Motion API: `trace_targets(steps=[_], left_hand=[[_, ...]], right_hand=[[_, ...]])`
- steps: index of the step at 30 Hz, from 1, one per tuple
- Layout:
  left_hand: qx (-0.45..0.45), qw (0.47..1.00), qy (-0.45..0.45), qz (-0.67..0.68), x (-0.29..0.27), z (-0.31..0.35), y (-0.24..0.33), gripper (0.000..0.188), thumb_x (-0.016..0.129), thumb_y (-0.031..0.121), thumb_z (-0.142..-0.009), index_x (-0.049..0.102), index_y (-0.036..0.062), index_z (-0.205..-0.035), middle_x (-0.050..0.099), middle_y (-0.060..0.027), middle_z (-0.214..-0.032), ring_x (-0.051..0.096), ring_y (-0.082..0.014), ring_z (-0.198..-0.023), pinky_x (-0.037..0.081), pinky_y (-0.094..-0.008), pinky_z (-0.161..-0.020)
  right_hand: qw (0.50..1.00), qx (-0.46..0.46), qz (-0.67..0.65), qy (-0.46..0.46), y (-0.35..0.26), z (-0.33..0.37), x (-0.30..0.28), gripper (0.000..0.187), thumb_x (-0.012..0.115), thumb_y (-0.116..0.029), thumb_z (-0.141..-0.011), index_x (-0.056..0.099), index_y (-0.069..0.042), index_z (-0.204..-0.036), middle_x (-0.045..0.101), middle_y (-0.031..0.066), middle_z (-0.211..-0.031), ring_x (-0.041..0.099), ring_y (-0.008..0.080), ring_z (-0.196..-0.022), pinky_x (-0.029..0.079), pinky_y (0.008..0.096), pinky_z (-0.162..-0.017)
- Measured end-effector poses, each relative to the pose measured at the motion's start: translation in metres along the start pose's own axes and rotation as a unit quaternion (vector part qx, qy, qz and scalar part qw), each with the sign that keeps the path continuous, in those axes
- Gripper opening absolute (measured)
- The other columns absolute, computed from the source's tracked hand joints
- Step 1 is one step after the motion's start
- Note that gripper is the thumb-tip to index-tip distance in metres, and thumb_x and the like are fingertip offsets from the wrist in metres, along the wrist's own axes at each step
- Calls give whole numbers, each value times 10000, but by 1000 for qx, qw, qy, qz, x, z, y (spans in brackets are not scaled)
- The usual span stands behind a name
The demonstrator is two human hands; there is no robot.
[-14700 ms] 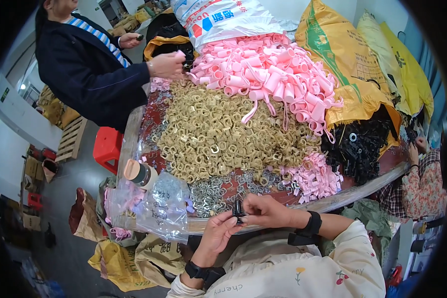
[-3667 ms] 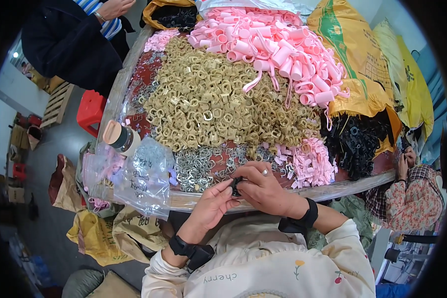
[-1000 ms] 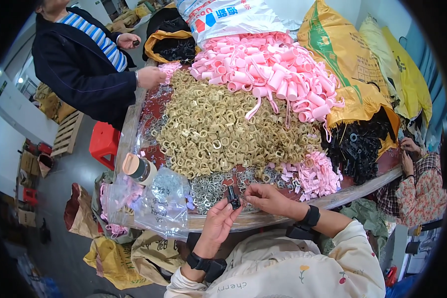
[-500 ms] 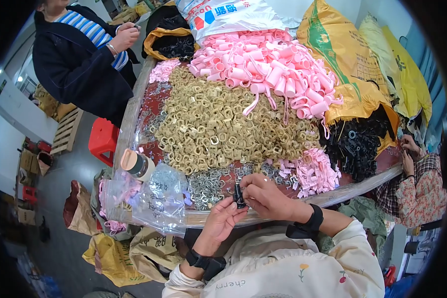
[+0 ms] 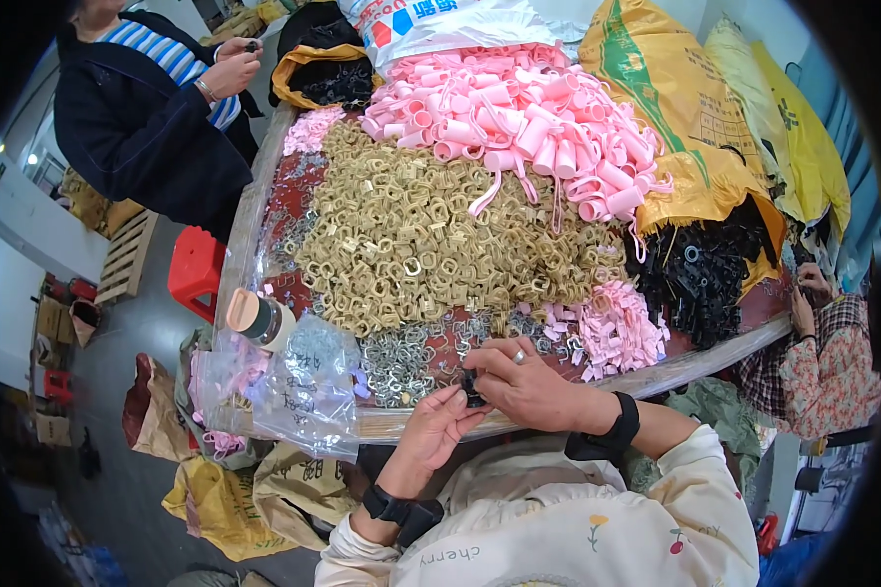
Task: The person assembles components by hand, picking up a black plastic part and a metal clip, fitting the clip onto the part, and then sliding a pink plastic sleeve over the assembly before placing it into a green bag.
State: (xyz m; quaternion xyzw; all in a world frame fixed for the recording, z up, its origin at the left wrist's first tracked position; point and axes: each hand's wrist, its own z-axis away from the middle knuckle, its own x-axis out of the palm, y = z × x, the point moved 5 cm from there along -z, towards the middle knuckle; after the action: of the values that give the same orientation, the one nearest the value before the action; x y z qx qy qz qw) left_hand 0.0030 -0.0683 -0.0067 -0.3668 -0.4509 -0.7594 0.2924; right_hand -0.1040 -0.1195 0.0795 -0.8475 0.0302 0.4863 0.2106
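Note:
At the table's near edge, my left hand [image 5: 436, 425] pinches a small black plastic part [image 5: 472, 391] between thumb and fingers. My right hand [image 5: 521, 384], wearing a ring, closes over the upper end of the same part and hides much of it. Just beyond my hands lie small silver metal hooks or rings [image 5: 398, 364]. A heap of gold-coloured buckle-like pieces [image 5: 440, 245] spreads over the middle of the table. Small pink pieces [image 5: 622, 331] are piled to the right of my right hand, and a black heap of plastic parts [image 5: 700, 284] lies farther right.
Pink tubes with straps [image 5: 519, 122] are heaped at the back, beside a yellow woven sack [image 5: 646, 68]. A lidded bottle [image 5: 260, 319] and a clear plastic bag [image 5: 308, 391] stand at the left. One person [image 5: 152, 117] stands at far left; another person's hands [image 5: 808, 293] are at right.
My right hand has come down over the black part, covering its top, which stood out before. The view has shifted slightly. The person at far left has raised their hands a little.

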Motion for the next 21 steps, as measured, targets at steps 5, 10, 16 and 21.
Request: trace_targets(steps=[5, 10, 16, 21], left_hand=[[-19, 1000, 17, -17, -1, -2, -2, 270, 464, 85, -843, 439, -53, -1073, 539, -130, -995, 570, -246, -887, 481, -290, -793], [-25, 997, 55, -39, 0, -3, 0, 249, 472, 58, -833, 458, -57, -1052, 551, -134, -972, 577, -246, -871, 489, -278, -775], [-18, 998, 53, -43, -8, 0, 9, 235, 482, 46, -823, 473, -60, -1033, 561, -140, -956, 579, -242, -868, 497, -269, -754], [3, 999, 48, -16, -13, 3, 13, 229, 499, 52, -815, 485, -56, -1016, 565, -149, -950, 581, -241, -861, 507, -253, -721]], right_hand=[[999, -22, 23, -44, 0, -1, 0, 159, 582, -138, -616, 510, -68, -739, 420, 70, -1032, 404, 227, -990, 298, 353, -788], [998, -7, -3, -64, 5, -2, 7, 176, 591, -123, -615, 511, -75, -765, 422, 73, -1037, 405, 228, -986, 292, 354, -799], [977, 60, -204, -10, 21, -6, 14, 182, 600, -91, -658, 504, -79, -811, 436, 89, -1000, 435, 243, -912, 355, 346, -731], [963, 118, -241, 11, 56, -23, 28, 133, 575, -109, -702, 488, -79, -799, 476, 99, -864, 505, 249, -770, 414, 334, -641]])
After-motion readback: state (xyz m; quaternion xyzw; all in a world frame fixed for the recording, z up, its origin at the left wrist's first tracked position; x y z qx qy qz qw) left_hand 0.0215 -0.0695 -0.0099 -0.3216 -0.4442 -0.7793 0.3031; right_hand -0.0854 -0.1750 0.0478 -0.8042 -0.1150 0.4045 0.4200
